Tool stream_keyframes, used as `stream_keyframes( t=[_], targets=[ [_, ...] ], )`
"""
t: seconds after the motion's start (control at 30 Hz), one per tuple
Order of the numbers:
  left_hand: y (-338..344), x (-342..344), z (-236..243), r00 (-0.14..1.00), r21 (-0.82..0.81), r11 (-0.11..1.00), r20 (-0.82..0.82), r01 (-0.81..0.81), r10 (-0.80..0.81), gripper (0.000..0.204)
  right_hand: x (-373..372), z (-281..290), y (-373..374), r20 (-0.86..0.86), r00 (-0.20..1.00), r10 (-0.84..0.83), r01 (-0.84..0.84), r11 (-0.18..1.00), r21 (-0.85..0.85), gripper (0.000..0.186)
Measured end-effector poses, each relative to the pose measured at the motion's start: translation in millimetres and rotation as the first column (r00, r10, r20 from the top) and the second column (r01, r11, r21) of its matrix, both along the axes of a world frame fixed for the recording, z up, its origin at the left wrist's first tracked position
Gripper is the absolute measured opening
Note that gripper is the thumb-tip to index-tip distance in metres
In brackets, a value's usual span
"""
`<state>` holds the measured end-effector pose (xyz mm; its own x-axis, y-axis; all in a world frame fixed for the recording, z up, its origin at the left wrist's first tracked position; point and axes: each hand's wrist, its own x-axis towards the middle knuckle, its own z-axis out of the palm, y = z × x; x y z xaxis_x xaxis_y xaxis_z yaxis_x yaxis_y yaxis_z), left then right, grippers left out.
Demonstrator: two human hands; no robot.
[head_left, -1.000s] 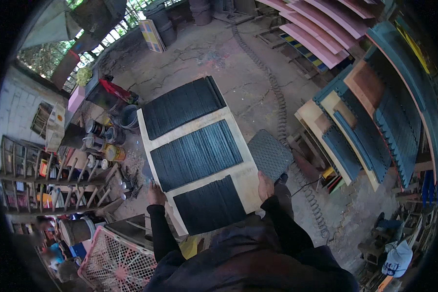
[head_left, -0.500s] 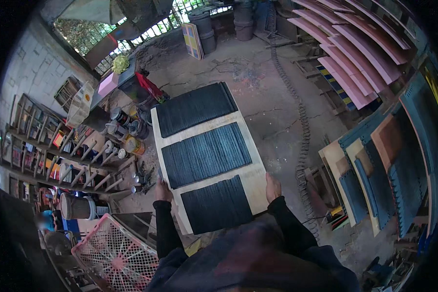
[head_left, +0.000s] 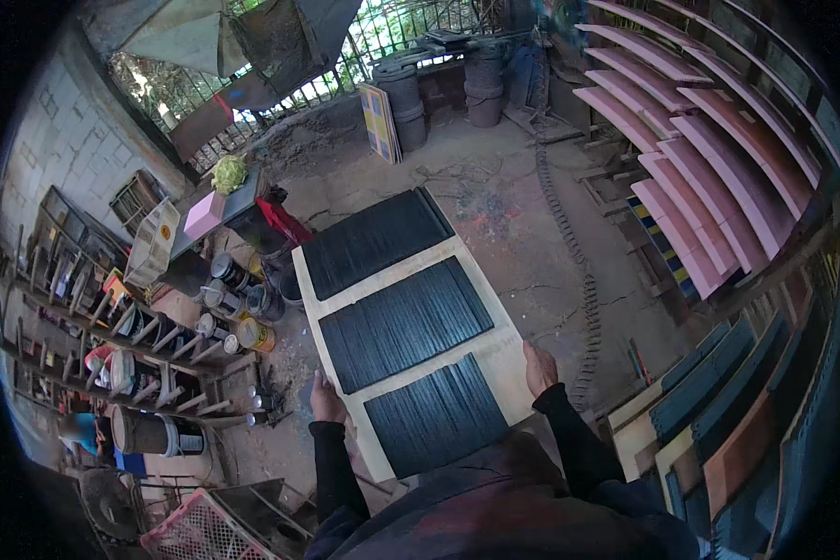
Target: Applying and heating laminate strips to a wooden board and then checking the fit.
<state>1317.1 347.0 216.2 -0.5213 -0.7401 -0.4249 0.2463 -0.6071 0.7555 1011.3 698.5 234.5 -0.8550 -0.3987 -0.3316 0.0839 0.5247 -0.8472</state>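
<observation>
A pale wooden board (head_left: 511, 369) is held out before me, with three dark, grooved rectangular panels lying across it: a far one (head_left: 378, 238), a middle one (head_left: 406, 322) and a near one (head_left: 434, 411). My left hand (head_left: 327, 397) grips the board's left edge near its lower half. On the opposite edge my right hand (head_left: 539, 371) is closed round the rim, thumb on top. Dark sleeves cover both forearms. The board's underside and most of the fingers beneath it are hidden.
Curved pink boards (head_left: 709, 187) are racked at the upper right, blue-and-wood boards (head_left: 747, 439) lower right. Paint cans (head_left: 257, 331), a wooden rack (head_left: 75, 341), a pink plastic grate (head_left: 196, 527) and a person in blue (head_left: 84, 429) are left. A coiled hose (head_left: 583, 299) runs along the floor.
The view has swung, bringing more of the back fence and pink racks into frame. The held board and both hands now sit slightly farther right in the picture; the grip is unchanged.
</observation>
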Motion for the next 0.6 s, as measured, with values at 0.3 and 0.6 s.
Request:
stream_keyframes(
  t=[0.3,0.6],
  targets=[
    [-48.2,-201.6,27.4,0.996,0.143,0.989,-0.088,0.045,-0.032,0.053,-187.2,18.3,-50.4,-0.137,0.99,-0.041,0.044,0.999,0.022,0.054],
    [-184.2,-476.1,7.6,0.962,0.063,0.984,-0.231,0.164,-0.146,0.048,-416.8,38.9,-152.6,-0.148,0.958,-0.247,0.254,0.967,0.027,0.055]
  ],
)
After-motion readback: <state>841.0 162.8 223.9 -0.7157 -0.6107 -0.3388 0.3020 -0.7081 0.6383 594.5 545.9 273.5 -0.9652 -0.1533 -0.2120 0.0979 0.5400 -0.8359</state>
